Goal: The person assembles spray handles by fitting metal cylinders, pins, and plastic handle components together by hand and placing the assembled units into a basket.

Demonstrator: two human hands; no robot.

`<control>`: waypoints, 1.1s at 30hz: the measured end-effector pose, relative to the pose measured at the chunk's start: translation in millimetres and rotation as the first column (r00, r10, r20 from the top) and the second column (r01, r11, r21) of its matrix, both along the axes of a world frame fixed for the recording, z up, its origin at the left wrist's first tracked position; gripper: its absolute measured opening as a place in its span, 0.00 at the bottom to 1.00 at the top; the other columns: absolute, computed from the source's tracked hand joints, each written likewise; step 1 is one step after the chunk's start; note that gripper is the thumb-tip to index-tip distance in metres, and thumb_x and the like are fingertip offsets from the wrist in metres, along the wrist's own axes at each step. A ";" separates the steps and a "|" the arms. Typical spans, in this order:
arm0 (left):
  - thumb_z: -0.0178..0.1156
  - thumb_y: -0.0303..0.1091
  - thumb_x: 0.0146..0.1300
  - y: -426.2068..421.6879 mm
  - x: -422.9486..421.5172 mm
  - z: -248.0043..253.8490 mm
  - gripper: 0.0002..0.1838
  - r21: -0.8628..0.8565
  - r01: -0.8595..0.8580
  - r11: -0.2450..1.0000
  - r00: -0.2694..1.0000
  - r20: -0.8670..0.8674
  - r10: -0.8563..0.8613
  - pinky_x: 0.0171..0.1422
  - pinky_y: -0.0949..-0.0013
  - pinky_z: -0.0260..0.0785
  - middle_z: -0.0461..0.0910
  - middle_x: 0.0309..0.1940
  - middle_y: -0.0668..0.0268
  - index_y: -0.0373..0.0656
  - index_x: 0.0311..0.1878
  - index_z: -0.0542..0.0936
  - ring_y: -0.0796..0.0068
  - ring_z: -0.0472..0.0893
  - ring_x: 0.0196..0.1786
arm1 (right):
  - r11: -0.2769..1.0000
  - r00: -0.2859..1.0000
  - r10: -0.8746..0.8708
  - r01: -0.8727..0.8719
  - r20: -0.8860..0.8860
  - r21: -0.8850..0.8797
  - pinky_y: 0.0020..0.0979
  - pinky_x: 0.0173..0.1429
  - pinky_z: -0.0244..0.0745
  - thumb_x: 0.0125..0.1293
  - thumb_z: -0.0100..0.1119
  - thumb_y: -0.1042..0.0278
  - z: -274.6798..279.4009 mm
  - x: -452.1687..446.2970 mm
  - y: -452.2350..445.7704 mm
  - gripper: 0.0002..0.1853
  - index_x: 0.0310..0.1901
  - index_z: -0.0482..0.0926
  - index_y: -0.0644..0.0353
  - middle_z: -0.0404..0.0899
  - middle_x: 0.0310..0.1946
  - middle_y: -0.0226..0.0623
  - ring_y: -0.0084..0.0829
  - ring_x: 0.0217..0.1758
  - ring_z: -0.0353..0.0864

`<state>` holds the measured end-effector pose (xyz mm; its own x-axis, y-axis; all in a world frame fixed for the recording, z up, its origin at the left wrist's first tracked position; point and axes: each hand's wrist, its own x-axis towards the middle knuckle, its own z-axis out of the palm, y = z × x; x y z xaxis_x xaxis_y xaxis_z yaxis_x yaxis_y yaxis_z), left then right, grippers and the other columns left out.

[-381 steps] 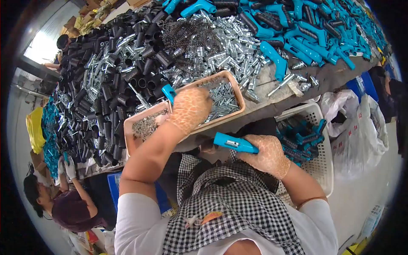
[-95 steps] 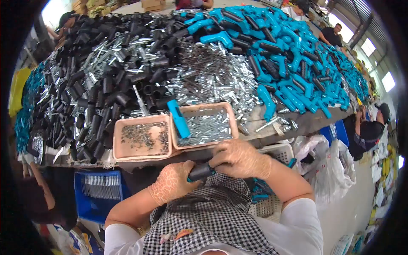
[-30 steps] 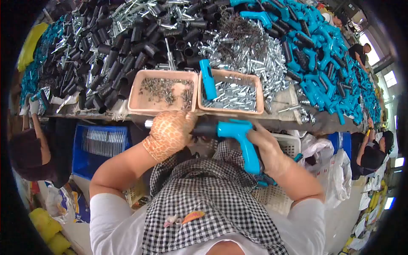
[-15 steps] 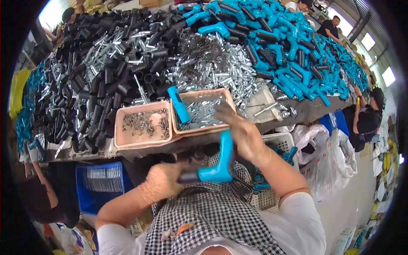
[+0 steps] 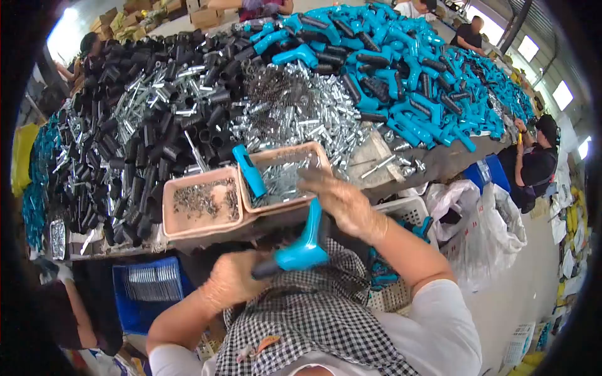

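Observation:
My left hand (image 5: 235, 280) is closed around the black end of a teal drill-shaped housing (image 5: 302, 249), held in front of my checked apron. The housing's handle points up toward the table. Just above the handle's tip is my right hand (image 5: 342, 203), its fingers smeared by motion near the front edge of a pink tray (image 5: 328, 161) of small metal parts. Whether those fingers hold anything is unclear. Across that tray's left side leans a loose teal and black piece (image 5: 249, 170). A second pink tray (image 5: 168, 213) with tiny metal bits sits beside it.
Black sleeves (image 5: 135, 141), silver metal parts (image 5: 313, 103) and teal housings (image 5: 401, 75) are heaped across the table. Below its edge stand a blue crate (image 5: 122, 316), a white basket (image 5: 392, 299) and plastic bags (image 5: 495, 232). Other people work around the table.
The view has shifted slightly, so the table and trays appear moved left. My left hand keeps its hold on the housing. My right hand stays by the handle's tip, still blurred.

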<state>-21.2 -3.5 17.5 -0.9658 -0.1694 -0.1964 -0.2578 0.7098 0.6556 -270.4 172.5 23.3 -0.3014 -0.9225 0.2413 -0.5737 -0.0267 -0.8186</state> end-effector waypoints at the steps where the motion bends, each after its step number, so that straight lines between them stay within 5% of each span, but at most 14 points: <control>1: 0.70 0.40 0.54 -11.5 -4.1 0.6 0.19 0.136 -0.174 0.975 0.974 -0.124 0.191 0.50 0.56 0.80 0.86 0.36 0.48 0.41 0.47 0.83 0.49 0.87 0.42 | 0.990 0.996 0.083 -0.078 0.038 -0.115 0.50 0.83 0.52 0.67 0.53 0.70 5.9 15.2 2.2 0.25 0.67 0.75 0.62 0.65 0.75 0.53 0.52 0.82 0.56; 3: 0.70 0.40 0.52 -16.7 -8.0 -14.5 0.19 0.097 -0.140 0.985 0.987 -0.069 0.147 0.50 0.55 0.80 0.85 0.35 0.47 0.39 0.45 0.83 0.47 0.86 0.41 | 0.921 0.899 0.261 -0.341 -0.352 -0.188 0.58 0.83 0.46 0.66 0.54 0.67 43.4 44.6 12.0 0.27 0.67 0.75 0.60 0.66 0.74 0.53 0.49 0.82 0.57; 5: 0.70 0.38 0.52 10.0 3.6 -18.5 0.19 -0.073 0.165 0.984 0.972 0.183 -0.150 0.49 0.56 0.80 0.85 0.34 0.46 0.38 0.44 0.83 0.48 0.87 0.40 | 0.918 0.800 0.397 -0.336 -0.450 0.213 0.59 0.83 0.46 0.69 0.52 0.62 65.3 40.9 -1.8 0.25 0.67 0.76 0.57 0.71 0.70 0.52 0.49 0.79 0.64; 7: 0.70 0.27 0.52 8.9 0.5 0.8 0.16 -0.029 0.083 0.996 0.993 0.092 -0.080 0.50 0.61 0.80 0.88 0.35 0.53 0.36 0.45 0.84 0.63 0.89 0.40 | 0.997 0.990 0.066 -0.061 -0.125 0.039 0.54 0.82 0.52 0.73 0.49 0.63 11.5 2.3 -7.4 0.23 0.66 0.76 0.61 0.73 0.69 0.52 0.54 0.75 0.68; 10: 0.69 0.26 0.51 -31.6 -7.7 -9.8 0.22 0.327 -0.106 0.939 0.973 -0.159 0.165 0.59 0.60 0.78 0.87 0.42 0.52 0.37 0.53 0.83 0.60 0.88 0.47 | 0.968 0.981 0.179 -0.189 -0.069 -0.165 0.61 0.81 0.45 0.67 0.57 0.56 18.7 25.7 -0.5 0.26 0.64 0.78 0.58 0.66 0.74 0.50 0.62 0.80 0.54; 11: 0.69 0.29 0.51 -24.1 -8.7 -23.6 0.22 0.336 -0.035 0.941 0.984 -0.151 0.091 0.57 0.59 0.78 0.87 0.42 0.51 0.37 0.52 0.83 0.56 0.87 0.46 | 0.958 0.851 0.214 -0.280 -0.480 -0.068 0.67 0.81 0.37 0.66 0.59 0.48 53.4 42.2 7.1 0.30 0.64 0.78 0.58 0.64 0.75 0.48 0.65 0.82 0.49; 15: 0.70 0.42 0.51 18.3 -5.8 -11.4 0.26 0.181 0.191 0.965 0.981 -0.006 -0.193 0.55 0.53 0.78 0.86 0.42 0.47 0.35 0.51 0.83 0.44 0.85 0.45 | 0.986 0.566 -0.002 -0.135 -0.825 -0.095 0.70 0.77 0.48 0.44 0.73 0.48 59.9 68.6 -15.3 0.37 0.59 0.81 0.54 0.71 0.70 0.36 0.49 0.79 0.58; 21: 0.70 0.42 0.50 -14.1 -17.1 6.3 0.23 0.473 0.195 0.859 0.754 0.488 -0.440 0.42 0.56 0.78 0.84 0.29 0.51 0.34 0.45 0.84 0.52 0.83 0.32 | 0.703 0.373 0.474 -0.706 -0.797 0.087 0.53 0.72 0.68 0.44 0.75 0.43 29.8 44.0 1.7 0.39 0.57 0.81 0.57 0.81 0.51 0.38 0.44 0.61 0.79; 23: 0.70 0.42 0.50 -14.0 -20.2 11.1 0.22 0.546 0.118 0.829 0.730 0.519 -0.445 0.39 0.57 0.77 0.83 0.26 0.52 0.35 0.44 0.84 0.56 0.81 0.28 | 0.753 0.556 0.657 -0.450 -0.509 0.481 0.46 0.66 0.75 0.47 0.75 0.46 30.9 47.5 -1.4 0.38 0.58 0.80 0.60 0.83 0.46 0.39 0.43 0.54 0.83; 24: 0.70 0.39 0.49 -24.1 -14.3 -18.8 0.20 0.206 0.443 0.873 0.864 0.160 -0.477 0.39 0.56 0.78 0.84 0.27 0.52 0.36 0.43 0.84 0.56 0.84 0.29 | 0.665 0.662 0.668 -0.329 -0.338 0.670 0.42 0.63 0.79 0.48 0.75 0.48 32.9 49.8 -1.2 0.38 0.59 0.79 0.61 0.84 0.43 0.40 0.43 0.50 0.85; 27: 0.72 0.40 0.42 -24.9 -21.0 0.3 0.26 -0.538 0.205 0.817 0.960 -0.053 -0.276 0.39 0.51 0.75 0.82 0.25 0.57 0.41 0.48 0.83 0.53 0.85 0.32 | 0.976 0.967 0.184 -0.200 0.174 0.082 0.33 0.55 0.82 0.56 0.72 0.58 -43.0 59.0 21.8 0.36 0.66 0.74 0.63 0.84 0.40 0.38 0.33 0.45 0.86; 28: 0.72 0.40 0.41 -26.4 -26.4 7.7 0.28 -0.606 0.177 0.775 0.970 -0.028 -0.244 0.42 0.50 0.75 0.82 0.26 0.58 0.42 0.50 0.82 0.52 0.84 0.34 | 0.931 0.769 0.048 -0.265 0.637 0.250 0.31 0.55 0.81 0.61 0.70 0.64 -23.5 58.7 20.4 0.40 0.73 0.66 0.64 0.84 0.46 0.37 0.28 0.46 0.85; 31: 0.74 0.35 0.39 -40.7 -40.5 20.9 0.40 -0.684 0.055 0.727 0.996 -0.018 -0.092 0.54 0.48 0.72 0.82 0.41 0.54 0.41 0.63 0.77 0.50 0.82 0.43 | 0.963 0.244 0.130 -0.262 0.961 -0.063 0.32 0.54 0.80 0.62 0.70 0.66 -19.4 70.1 20.2 0.43 0.76 0.61 0.67 0.83 0.49 0.34 0.26 0.46 0.83; 33: 0.72 0.26 0.43 -38.1 -55.8 20.2 0.43 -0.569 -0.465 0.679 0.811 -0.582 0.067 0.63 0.51 0.70 0.77 0.55 0.48 0.37 0.69 0.72 0.52 0.79 0.56 | 0.992 0.574 0.109 -0.114 0.811 -0.052 0.36 0.54 0.80 0.60 0.71 0.65 -7.3 80.0 15.1 0.45 0.76 0.59 0.69 0.83 0.50 0.44 0.38 0.46 0.85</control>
<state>-77.0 -41.6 37.7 -0.7742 -0.3236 0.5440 -0.3047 0.9438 0.1277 -190.4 187.6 16.0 -0.2637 -0.9630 -0.0558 0.3370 -0.0378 -0.9407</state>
